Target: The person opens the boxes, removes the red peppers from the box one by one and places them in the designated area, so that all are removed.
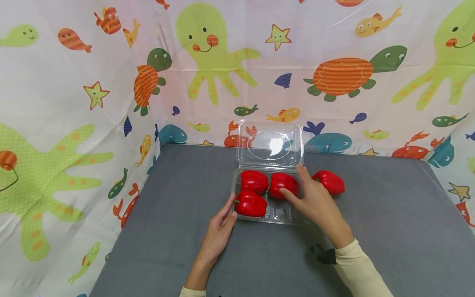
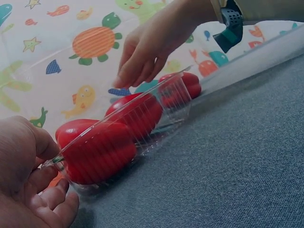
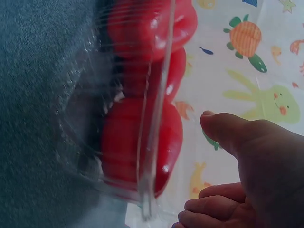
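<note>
A clear plastic clamshell container (image 1: 276, 211) lies with its lid (image 1: 269, 144) raised at the back. Three red bell peppers sit inside: one back left (image 1: 254, 181), one front left (image 1: 251, 204) and one back right (image 1: 283, 185). My left hand (image 1: 220, 232) holds the container's left edge near the front corner, fingers bent at the rim in the left wrist view. Over the container's right side hovers my right hand (image 1: 317, 202), thumb and fingers spread with nothing between them. Beyond it, another red bell pepper (image 1: 333, 183) rests outside the container, partly hidden by that hand.
The grey tabletop (image 1: 178, 198) extends around the container. A curtain printed with sea animals (image 1: 230, 62) hangs behind it and along the left and right sides. A dark wrist strap (image 1: 323, 255) shows at the right sleeve.
</note>
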A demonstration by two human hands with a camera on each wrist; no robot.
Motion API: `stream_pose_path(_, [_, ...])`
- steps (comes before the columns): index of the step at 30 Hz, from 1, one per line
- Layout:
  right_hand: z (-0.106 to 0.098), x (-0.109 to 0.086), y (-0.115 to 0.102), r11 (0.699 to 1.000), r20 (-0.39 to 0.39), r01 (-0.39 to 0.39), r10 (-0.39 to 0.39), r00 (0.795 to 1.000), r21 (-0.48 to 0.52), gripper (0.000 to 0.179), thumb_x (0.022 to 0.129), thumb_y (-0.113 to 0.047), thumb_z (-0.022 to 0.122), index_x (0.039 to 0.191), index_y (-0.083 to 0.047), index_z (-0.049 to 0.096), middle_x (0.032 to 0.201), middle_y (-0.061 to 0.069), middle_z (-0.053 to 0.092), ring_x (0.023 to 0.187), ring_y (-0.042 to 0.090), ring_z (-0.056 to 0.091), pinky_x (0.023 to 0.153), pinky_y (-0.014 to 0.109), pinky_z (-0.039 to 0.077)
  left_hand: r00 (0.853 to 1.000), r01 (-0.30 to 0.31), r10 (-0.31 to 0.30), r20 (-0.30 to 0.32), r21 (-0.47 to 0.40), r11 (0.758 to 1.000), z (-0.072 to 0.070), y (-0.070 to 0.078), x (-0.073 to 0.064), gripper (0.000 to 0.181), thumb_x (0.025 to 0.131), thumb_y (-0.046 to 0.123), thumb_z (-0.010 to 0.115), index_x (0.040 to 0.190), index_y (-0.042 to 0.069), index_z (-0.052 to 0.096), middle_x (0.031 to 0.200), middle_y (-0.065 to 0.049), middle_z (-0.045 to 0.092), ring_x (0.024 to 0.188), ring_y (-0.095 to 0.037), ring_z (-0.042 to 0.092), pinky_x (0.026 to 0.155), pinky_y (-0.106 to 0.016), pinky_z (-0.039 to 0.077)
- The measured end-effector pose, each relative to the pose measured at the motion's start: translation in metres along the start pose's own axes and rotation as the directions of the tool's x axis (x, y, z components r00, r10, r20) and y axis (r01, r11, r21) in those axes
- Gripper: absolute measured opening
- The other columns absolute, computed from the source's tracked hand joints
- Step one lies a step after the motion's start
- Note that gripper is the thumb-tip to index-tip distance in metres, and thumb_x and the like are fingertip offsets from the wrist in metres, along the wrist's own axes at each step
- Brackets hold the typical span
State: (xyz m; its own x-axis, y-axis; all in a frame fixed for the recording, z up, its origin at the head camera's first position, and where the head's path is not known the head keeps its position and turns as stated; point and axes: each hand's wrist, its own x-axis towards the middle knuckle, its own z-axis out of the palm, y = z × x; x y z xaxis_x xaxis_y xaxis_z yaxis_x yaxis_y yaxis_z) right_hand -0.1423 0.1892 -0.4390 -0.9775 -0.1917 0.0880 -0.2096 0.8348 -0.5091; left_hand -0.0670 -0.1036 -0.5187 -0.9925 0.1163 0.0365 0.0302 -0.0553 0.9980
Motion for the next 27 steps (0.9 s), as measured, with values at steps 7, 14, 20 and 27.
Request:
stream_pose_path(7, [0.011, 0.0, -0.003, 1.0, 0.017, 0.031, -0.031, 0.999, 0.003, 0.102, 0.091, -0.047, 0.082, 0.166, -0.003, 0.029, 0.167, 0.022, 0.036, 0.121, 0.047, 0.068, 0.097, 0.06, 0.055, 1.0, 0.003, -0.003, -0.004, -0.012, 1.0, -0.002, -0.001, -0.001, 0.055, 0.111, 0.015, 0.057, 0.164, 0.019, 0.041, 0.17, 0.002, 0.036, 0.156, -0.015, 0.033, 0.116, -0.02, 0.038])
stream_pose_path(14, [0.016, 0.002, -0.005, 0.998, 0.033, 0.056, -0.055, 0.998, -0.038, 0.102, 0.091, -0.047, 0.082, 0.166, -0.002, 0.029, 0.169, 0.021, 0.033, 0.128, 0.047, 0.063, 0.098, 0.058, 0.055, 1.0, -0.003, 0.003, 0.006, -0.033, 0.999, -0.001, -0.002, 0.001, 0.055, 0.111, 0.017, 0.058, 0.164, 0.019, 0.041, 0.17, 0.002, 0.036, 0.156, -0.014, 0.033, 0.116, -0.021, 0.038])
stream_pose_path(20, [0.02, 0.005, -0.008, 0.996, 0.038, 0.066, -0.063, 0.997, -0.057, 0.103, 0.089, -0.046, 0.084, 0.165, -0.002, 0.031, 0.169, 0.021, 0.034, 0.15, 0.046, 0.041, 0.101, 0.061, 0.052, 1.0, -0.006, 0.006, 0.005, -0.013, 1.0, -0.002, -0.003, 0.003, 0.055, 0.111, 0.018, 0.057, 0.164, 0.02, 0.041, 0.169, 0.004, 0.037, 0.156, -0.015, 0.033, 0.116, -0.02, 0.038])
stream_pose_path(27, [0.025, 0.007, -0.01, 0.993, 0.048, 0.068, -0.063, 0.997, -0.093, 0.103, 0.088, -0.041, 0.087, 0.165, -0.001, 0.031, 0.168, 0.022, 0.035, 0.153, 0.045, 0.035, 0.1, 0.063, 0.053, 1.0, 0.008, -0.008, 0.007, -0.027, 1.0, -0.002, -0.001, 0.001, 0.055, 0.111, 0.018, 0.058, 0.164, 0.021, 0.042, 0.17, 0.002, 0.036, 0.156, -0.015, 0.034, 0.116, -0.021, 0.038])
